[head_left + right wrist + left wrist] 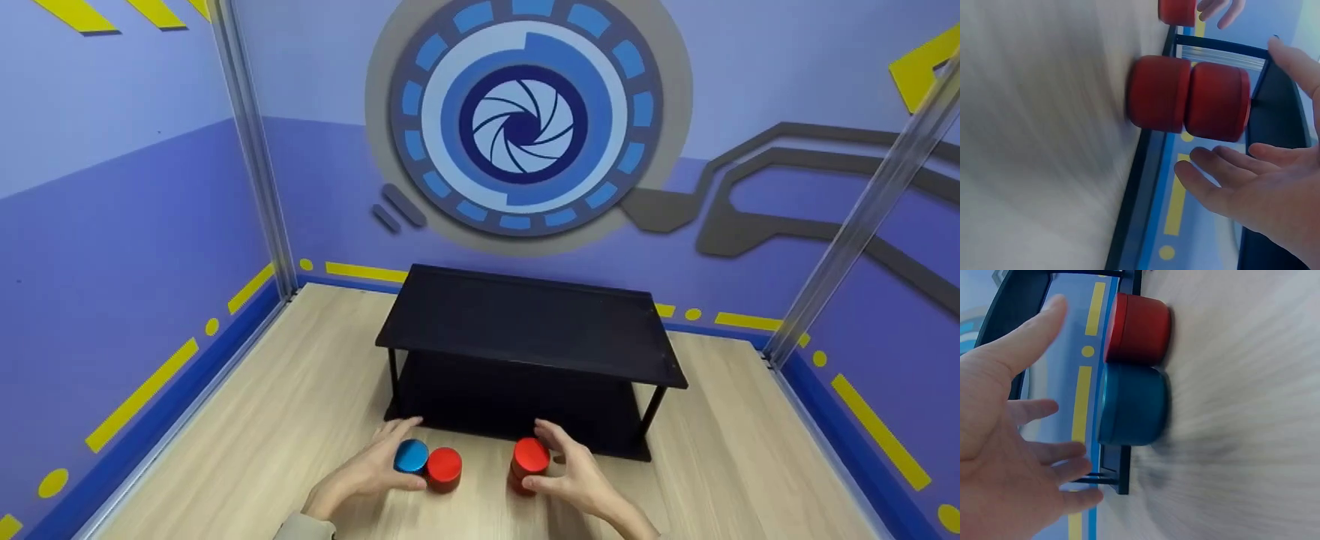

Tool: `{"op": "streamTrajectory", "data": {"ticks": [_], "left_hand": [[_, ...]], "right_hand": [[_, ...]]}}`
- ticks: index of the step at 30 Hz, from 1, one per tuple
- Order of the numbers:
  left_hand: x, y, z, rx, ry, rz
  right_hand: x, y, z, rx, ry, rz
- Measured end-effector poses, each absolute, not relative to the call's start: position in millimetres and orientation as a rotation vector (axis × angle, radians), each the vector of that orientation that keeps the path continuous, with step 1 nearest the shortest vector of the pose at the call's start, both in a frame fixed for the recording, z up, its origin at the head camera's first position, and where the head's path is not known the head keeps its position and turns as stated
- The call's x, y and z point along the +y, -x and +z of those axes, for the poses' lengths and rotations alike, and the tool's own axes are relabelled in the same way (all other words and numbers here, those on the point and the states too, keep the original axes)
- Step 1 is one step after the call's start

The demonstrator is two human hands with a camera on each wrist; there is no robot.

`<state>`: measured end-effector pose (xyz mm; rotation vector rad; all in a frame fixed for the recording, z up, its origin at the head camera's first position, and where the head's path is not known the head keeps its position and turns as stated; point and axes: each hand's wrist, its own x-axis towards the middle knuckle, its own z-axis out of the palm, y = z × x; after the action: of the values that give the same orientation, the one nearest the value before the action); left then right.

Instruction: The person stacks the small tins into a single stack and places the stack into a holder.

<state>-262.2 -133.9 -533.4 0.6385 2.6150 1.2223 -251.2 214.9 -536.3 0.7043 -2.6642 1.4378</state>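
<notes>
Purple-and-blue printed walls [315,180] on three sides, with silver metal posts [253,142] at the back corners and a round blue-and-white shutter emblem [486,127] on the back one. Below, a pale wood-grain tabletop [315,360], bordered by yellow and blue trim [142,394] at the walls' feet. Between both far corners of the surface, a two-tier black shelf [532,322] with flat rectangular boards on thin posts. Just in front of the shelf's lower board [517,401], near its front left corner, a round, lidded blue metallic tin [411,457], upright beside a round, lidded red metallic tin [444,469]. Farther right along the same front edge, near its middle, two more in a stack: an upper round red metallic tin [1217,101] on a lower round red metallic tin [1157,93]. Around the blue-and-red pair, a bare left hand [367,466] in a beige sleeve cuff [304,527], wide, with thumb and fingers spread, apart from both in the left wrist view. Around the stack, a bare right hand [581,480], likewise wide, with fingers extended, just short of the tins in the right wrist view.
</notes>
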Motion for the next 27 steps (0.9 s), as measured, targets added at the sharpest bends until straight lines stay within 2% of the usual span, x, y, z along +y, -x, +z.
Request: {"op": "streamTrajectory", "data": {"ticks": [15, 27], "left_hand": [[-136, 264, -556, 2.622, -0.528, 1.309], [-134, 276, -567, 2.633, -0.516, 1.337]], "right_hand": [[211, 261, -553, -2.583, -0.791, 1.463], [214, 266, -556, -2.621, -0.735, 1.576]]}}
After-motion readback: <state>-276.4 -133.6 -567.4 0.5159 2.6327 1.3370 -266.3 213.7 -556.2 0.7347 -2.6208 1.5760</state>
